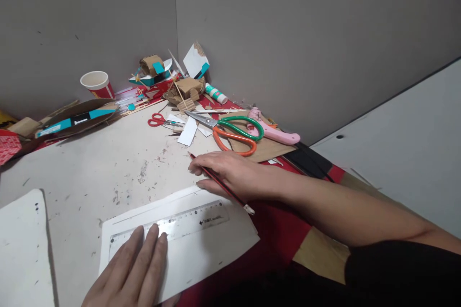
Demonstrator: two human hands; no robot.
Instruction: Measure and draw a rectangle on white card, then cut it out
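The left hand (135, 268) lies flat, fingers spread, pressing a clear ruler (173, 228) onto a white card (201, 249) near the tabletop's (108, 163) front edge. The right hand (230, 172) rests just beyond the card's far edge, loosely closed around a pencil (219, 183). The card looks light and fairly stiff, likely to slide unless pinned — best held flat near the ruler. Farther back lie scissors (230, 132), a pink cutter (273, 132) and a cup (96, 84).

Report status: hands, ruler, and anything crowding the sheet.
Left hand flat, fingers pressing clear ruler onto white sheet. Right hand holding pencil beside sheet's far edge. Scissors beyond, clear of sheet.
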